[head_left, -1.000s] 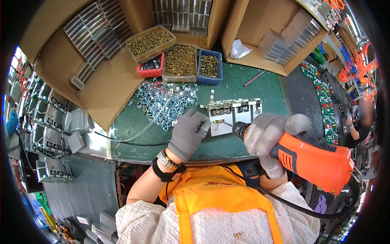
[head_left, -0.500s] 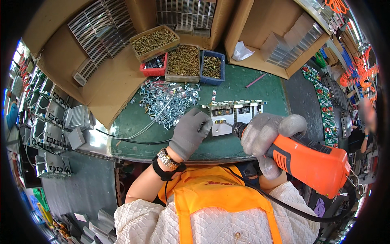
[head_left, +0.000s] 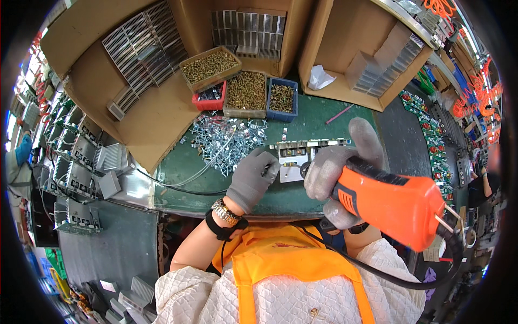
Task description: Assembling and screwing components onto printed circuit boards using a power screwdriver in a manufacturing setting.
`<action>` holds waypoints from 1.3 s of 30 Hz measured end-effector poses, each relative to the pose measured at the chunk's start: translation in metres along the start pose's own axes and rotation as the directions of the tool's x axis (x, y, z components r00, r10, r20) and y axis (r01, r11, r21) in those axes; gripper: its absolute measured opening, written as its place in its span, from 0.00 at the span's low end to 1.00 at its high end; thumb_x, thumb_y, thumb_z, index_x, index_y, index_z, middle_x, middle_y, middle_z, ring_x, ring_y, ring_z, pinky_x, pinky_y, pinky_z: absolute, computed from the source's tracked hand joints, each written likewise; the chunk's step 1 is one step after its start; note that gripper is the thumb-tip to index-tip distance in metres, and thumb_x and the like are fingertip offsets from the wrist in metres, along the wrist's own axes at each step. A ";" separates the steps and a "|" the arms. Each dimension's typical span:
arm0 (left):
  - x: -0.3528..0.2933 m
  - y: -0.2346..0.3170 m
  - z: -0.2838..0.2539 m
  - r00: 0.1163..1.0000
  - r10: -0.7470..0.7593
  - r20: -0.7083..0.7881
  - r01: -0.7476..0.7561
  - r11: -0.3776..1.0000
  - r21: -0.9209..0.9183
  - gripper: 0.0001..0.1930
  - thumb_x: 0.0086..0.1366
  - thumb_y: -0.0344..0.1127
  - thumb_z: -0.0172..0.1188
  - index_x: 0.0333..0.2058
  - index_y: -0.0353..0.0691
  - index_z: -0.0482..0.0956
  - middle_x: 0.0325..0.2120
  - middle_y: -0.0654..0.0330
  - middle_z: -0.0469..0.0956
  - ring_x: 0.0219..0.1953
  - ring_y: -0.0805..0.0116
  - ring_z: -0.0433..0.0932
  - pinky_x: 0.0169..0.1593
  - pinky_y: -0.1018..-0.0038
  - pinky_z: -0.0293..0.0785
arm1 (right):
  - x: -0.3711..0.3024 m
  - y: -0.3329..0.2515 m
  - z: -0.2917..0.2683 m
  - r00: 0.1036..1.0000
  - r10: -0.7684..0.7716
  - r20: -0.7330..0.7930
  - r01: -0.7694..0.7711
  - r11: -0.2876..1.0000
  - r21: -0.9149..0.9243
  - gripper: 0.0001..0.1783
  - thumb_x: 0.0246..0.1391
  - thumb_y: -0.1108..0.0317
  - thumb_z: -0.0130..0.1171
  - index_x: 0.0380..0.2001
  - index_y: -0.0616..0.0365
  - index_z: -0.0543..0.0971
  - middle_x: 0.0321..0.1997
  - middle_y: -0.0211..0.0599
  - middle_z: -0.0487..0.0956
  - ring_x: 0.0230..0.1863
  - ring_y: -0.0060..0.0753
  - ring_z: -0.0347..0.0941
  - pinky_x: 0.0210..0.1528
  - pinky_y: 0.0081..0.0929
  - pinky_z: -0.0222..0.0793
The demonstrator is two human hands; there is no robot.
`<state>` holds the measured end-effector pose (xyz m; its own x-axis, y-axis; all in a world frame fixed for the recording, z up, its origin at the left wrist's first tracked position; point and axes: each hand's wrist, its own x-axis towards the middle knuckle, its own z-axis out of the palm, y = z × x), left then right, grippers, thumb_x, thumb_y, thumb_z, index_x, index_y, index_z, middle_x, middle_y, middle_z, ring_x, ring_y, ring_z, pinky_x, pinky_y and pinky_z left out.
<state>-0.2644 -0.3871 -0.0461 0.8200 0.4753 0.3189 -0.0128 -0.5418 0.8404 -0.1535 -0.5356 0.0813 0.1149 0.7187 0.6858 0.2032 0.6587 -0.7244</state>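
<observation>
My right hand, in a grey glove, is wrapped round an orange corded power screwdriver. Its black nose points left at a silver heat sink, which has black components and a narrow circuit board along its far side. Part of the heat sink is hidden behind my right hand. My left hand, also gloved in grey, is closed beside the heat sink's left edge, fingertips curled together; anything between them cannot be made out. Left of it lies a pile of small metal clip-like parts.
Screws fill a tan tray, a clear bin and a blue bin next to a red bin. Cardboard boxes with finned heat sinks stand behind. A purple stick lies at the right. Cables cross the bench's left side.
The screwdriver and my right hand have moved left, and its rear end has swung toward me. My left hand stays closed near the heat sink. The whole view has shifted slightly.
</observation>
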 end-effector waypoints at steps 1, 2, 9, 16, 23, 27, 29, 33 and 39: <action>0.000 0.000 -0.001 1.000 0.003 0.001 -0.003 1.000 -0.002 0.04 0.60 0.30 0.62 0.32 0.37 0.77 0.28 0.57 0.73 0.27 0.62 0.73 0.32 0.72 0.69 | 0.002 0.001 -0.004 0.999 0.019 0.036 -0.021 0.999 0.032 0.47 0.43 0.78 0.64 0.63 0.59 0.50 0.26 0.37 0.76 0.23 0.31 0.71 0.27 0.28 0.71; -0.001 0.000 -0.003 0.999 -0.012 0.034 0.013 0.999 -0.031 0.05 0.60 0.30 0.62 0.33 0.38 0.78 0.28 0.56 0.73 0.28 0.61 0.73 0.33 0.72 0.69 | 0.002 0.001 -0.006 0.994 -0.035 0.101 0.033 0.999 0.019 0.50 0.43 0.78 0.64 0.66 0.59 0.47 0.27 0.38 0.76 0.22 0.32 0.71 0.26 0.28 0.71; 0.006 -0.012 -0.009 0.928 -0.276 0.249 0.331 0.920 -0.212 0.11 0.66 0.39 0.57 0.37 0.36 0.79 0.28 0.57 0.78 0.31 0.70 0.75 0.37 0.71 0.72 | 0.006 -0.016 -0.021 0.987 0.137 0.087 -0.148 0.980 0.134 0.54 0.46 0.78 0.64 0.70 0.59 0.43 0.27 0.41 0.76 0.24 0.34 0.72 0.27 0.30 0.71; 0.030 -0.018 -0.009 0.905 -0.368 0.216 0.362 0.930 0.065 0.37 0.67 0.66 0.41 0.39 0.31 0.78 0.34 0.38 0.78 0.40 0.39 0.76 0.44 0.58 0.72 | 0.007 -0.024 -0.033 0.995 -0.070 0.071 0.036 0.913 0.406 0.48 0.50 0.77 0.61 0.69 0.60 0.45 0.26 0.44 0.76 0.17 0.34 0.70 0.19 0.27 0.67; 0.041 -0.011 -0.016 0.759 -0.428 0.490 0.574 0.796 -0.192 0.36 0.67 0.65 0.46 0.42 0.30 0.79 0.30 0.46 0.79 0.32 0.61 0.78 0.40 0.69 0.72 | -0.045 -0.031 -0.095 0.619 0.471 -0.628 -0.608 0.794 -0.005 0.37 0.42 0.72 0.58 0.60 0.65 0.65 0.31 0.42 0.78 0.21 0.26 0.73 0.25 0.23 0.69; 0.033 0.001 -0.024 0.782 -0.336 0.526 0.431 0.900 -0.066 0.33 0.66 0.62 0.51 0.40 0.29 0.78 0.29 0.55 0.79 0.30 0.71 0.74 0.37 0.73 0.72 | -0.089 -0.015 -0.117 0.421 0.640 -0.643 -0.762 0.634 0.133 0.34 0.42 0.71 0.57 0.57 0.66 0.68 0.26 0.37 0.77 0.20 0.26 0.73 0.24 0.23 0.70; 0.027 0.007 -0.021 0.761 -0.361 0.539 0.438 0.899 -0.017 0.32 0.64 0.61 0.57 0.39 0.29 0.78 0.28 0.58 0.78 0.30 0.72 0.74 0.37 0.74 0.72 | -0.109 -0.012 -0.120 0.276 0.801 -0.532 -0.800 0.498 0.334 0.31 0.43 0.69 0.58 0.54 0.66 0.71 0.23 0.35 0.77 0.19 0.26 0.73 0.24 0.23 0.71; 0.011 0.014 -0.014 0.757 -0.345 0.555 0.496 0.856 -0.144 0.28 0.58 0.54 0.67 0.40 0.30 0.77 0.28 0.59 0.77 0.30 0.75 0.73 0.36 0.75 0.71 | -0.133 -0.011 -0.117 0.331 0.821 -0.465 -0.715 0.540 0.445 0.31 0.41 0.67 0.60 0.52 0.65 0.73 0.27 0.36 0.78 0.20 0.25 0.73 0.24 0.23 0.72; -0.005 0.014 -0.003 0.821 -0.315 0.477 0.408 0.907 -0.103 0.22 0.53 0.43 0.72 0.39 0.34 0.75 0.28 0.60 0.76 0.30 0.71 0.74 0.36 0.74 0.71 | -0.143 -0.015 -0.114 0.380 0.819 -0.431 -0.854 0.489 0.176 0.32 0.39 0.68 0.63 0.52 0.64 0.73 0.28 0.36 0.78 0.22 0.25 0.73 0.23 0.22 0.68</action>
<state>-0.2708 -0.3945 -0.0347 0.9496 0.2306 -0.2121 0.2643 -0.2259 0.9376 -0.0626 -0.6737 0.0023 0.6289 0.7163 -0.3024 -0.1704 -0.2525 -0.9525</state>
